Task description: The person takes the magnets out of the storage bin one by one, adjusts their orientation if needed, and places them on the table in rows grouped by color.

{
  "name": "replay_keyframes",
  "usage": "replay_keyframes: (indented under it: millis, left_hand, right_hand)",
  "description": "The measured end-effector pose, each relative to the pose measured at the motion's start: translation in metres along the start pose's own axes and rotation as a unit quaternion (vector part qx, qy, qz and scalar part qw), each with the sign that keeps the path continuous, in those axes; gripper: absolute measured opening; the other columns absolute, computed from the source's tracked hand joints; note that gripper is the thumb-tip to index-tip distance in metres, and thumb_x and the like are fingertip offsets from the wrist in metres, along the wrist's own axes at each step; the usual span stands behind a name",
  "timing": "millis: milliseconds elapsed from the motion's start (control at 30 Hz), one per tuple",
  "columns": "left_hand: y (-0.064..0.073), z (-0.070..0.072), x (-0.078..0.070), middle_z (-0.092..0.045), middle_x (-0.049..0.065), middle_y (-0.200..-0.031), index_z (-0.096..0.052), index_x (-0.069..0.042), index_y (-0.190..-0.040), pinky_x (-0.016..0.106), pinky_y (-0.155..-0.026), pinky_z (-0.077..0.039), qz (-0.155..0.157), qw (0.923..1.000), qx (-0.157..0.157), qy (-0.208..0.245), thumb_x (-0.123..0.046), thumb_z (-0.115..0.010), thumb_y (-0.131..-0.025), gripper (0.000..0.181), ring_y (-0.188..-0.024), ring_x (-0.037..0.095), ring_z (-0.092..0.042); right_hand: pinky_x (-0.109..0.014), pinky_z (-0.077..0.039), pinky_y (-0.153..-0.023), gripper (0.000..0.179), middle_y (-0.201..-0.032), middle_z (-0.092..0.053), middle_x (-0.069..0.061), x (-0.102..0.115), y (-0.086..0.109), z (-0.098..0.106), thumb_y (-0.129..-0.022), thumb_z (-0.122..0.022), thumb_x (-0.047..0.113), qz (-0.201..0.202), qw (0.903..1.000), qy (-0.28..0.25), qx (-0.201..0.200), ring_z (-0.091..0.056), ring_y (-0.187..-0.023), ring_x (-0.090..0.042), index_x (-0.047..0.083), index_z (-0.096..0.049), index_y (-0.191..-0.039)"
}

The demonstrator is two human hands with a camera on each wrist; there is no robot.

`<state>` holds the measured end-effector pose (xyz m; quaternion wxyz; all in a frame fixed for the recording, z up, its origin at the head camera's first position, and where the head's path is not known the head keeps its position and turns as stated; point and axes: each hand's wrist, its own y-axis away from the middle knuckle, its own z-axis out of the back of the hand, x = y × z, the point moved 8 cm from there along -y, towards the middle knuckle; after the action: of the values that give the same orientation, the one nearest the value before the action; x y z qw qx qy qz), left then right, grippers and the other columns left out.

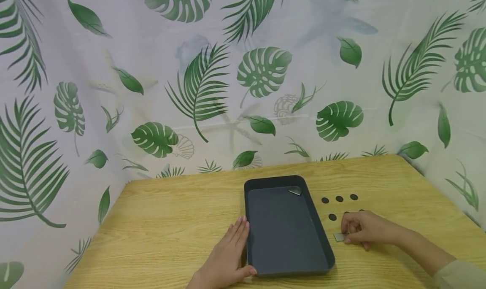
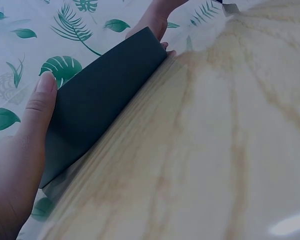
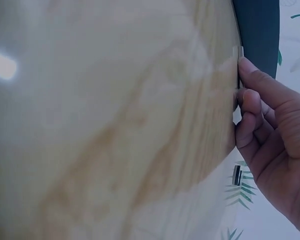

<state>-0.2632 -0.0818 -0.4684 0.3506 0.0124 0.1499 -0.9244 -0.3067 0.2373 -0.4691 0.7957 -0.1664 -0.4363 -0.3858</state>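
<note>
A dark rectangular baking tray (image 1: 288, 230) stands on the wooden table, with a small shiny metal piece (image 1: 295, 191) in its far right corner. My left hand (image 1: 228, 251) rests along the tray's left wall, fingers straight and thumb at the near corner. In the left wrist view, that thumb (image 2: 42, 95) lies against the tray's dark outer side (image 2: 97, 100). To the right of the tray, my right hand (image 1: 364, 229) pinches a small flat grey rectangular piece (image 1: 339, 237) at the tabletop. The right wrist view shows the piece (image 3: 238, 52) edge-on at the thumb tip.
Several small black discs (image 1: 339, 199) lie in rows right of the tray, some partly hidden behind my right hand. Wooden tabletop (image 1: 171, 221) extends to the left. Behind the table hangs a leaf-patterned cloth (image 1: 212, 145).
</note>
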Motion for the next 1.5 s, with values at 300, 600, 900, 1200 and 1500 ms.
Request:
replay_keyframes:
  millis: [300,600,900,1200,1500]
  left_hand:
    - [0.000,-0.001,0.001,-0.014,0.023,-0.155,-0.017,0.006,-0.148,0.021,-0.114,0.008,-0.001,1.0000,-0.005,0.000,-0.068,-0.020,-0.092,0.093,-0.145,0.030,-0.009]
    - [0.000,0.000,0.000,-0.014,0.023,-0.156,-0.016,0.006,-0.148,0.026,-0.117,-0.001,0.003,1.0000,-0.005,0.004,-0.069,-0.019,-0.091,0.094,-0.145,0.030,-0.008]
    - [0.000,0.001,0.000,-0.014,0.022,-0.155,-0.017,0.006,-0.148,0.035,-0.117,-0.016,0.004,1.0000,-0.009,0.002,-0.070,-0.017,-0.090,0.095,-0.146,0.029,-0.008]
    - [0.000,0.001,0.000,-0.014,0.022,-0.155,-0.019,0.007,-0.147,0.041,-0.114,-0.025,0.007,1.0000,-0.004,0.002,-0.070,-0.017,-0.090,0.096,-0.145,0.029,-0.008]
    - [-0.001,0.002,0.000,-0.015,0.023,-0.155,-0.020,0.008,-0.147,0.043,-0.113,-0.027,0.007,1.0000,0.000,-0.001,-0.069,-0.020,-0.091,0.095,-0.145,0.030,-0.010]
  right_hand:
    - [-0.026,-0.048,-0.044,0.025,-0.065,-0.062,0.002,0.003,-0.001,0.001,-0.084,-0.071,0.016,-0.021,0.9995,-0.021,0.012,-0.054,-0.047,-0.005,-0.002,-0.061,-0.098]
    - [-0.022,-0.046,-0.046,0.027,-0.067,-0.064,0.004,0.016,-0.001,0.006,-0.084,-0.072,0.017,-0.021,0.9990,0.006,0.040,-0.053,-0.053,-0.001,-0.002,-0.063,-0.100]
    - [-0.033,-0.054,-0.050,0.034,-0.072,-0.067,-0.006,0.036,-0.003,0.013,-0.086,-0.070,0.018,-0.020,0.9987,0.008,0.045,-0.060,-0.052,-0.012,-0.009,-0.060,-0.106]
    - [-0.031,-0.053,-0.054,0.039,-0.070,-0.064,-0.006,0.059,-0.010,0.022,-0.088,-0.067,0.018,-0.004,0.9989,0.027,0.037,-0.057,-0.054,-0.007,-0.014,-0.058,-0.110]
    - [-0.031,-0.051,-0.053,0.033,-0.072,-0.064,0.002,0.071,-0.018,0.027,-0.089,-0.067,0.019,0.004,0.9988,0.044,0.022,-0.056,-0.054,-0.009,-0.007,-0.061,-0.109]
